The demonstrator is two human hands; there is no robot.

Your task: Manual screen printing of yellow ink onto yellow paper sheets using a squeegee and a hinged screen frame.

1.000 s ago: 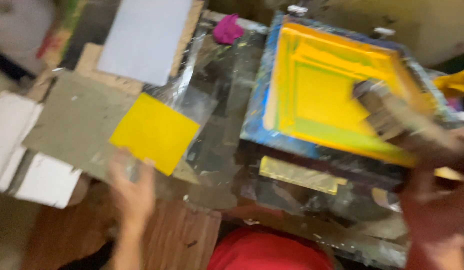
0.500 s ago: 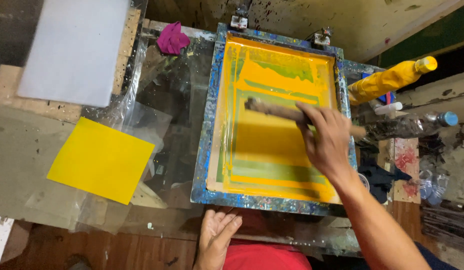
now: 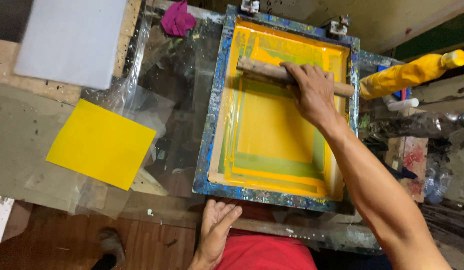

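The wooden squeegee [image 3: 292, 76] lies across the far end of the printing screen [image 3: 279, 120], which sits flat on the worktable, its blue-spattered frame holding a mesh flooded with yellow ink. The right hand [image 3: 312, 90] is closed over the squeegee's handle from above, fingers wrapped round it, so the middle of the handle and whatever blade sits beneath it are hidden; only the two wooden ends show. The left hand [image 3: 217, 225] rests open, fingers spread, against the near edge of the screen frame, holding nothing. To the left of the screen a yellow sheet [image 3: 99, 144] lies on clear plastic film [image 3: 157, 115], well apart from both hands. A grey board [image 3: 72, 40] is cut off by the upper edge and slightly blurred. A magenta rag [image 3: 178, 19] lies at the far side. To the right a yellow-stained bottle [image 3: 407, 75] lies tilted among clutter too dim to identify.
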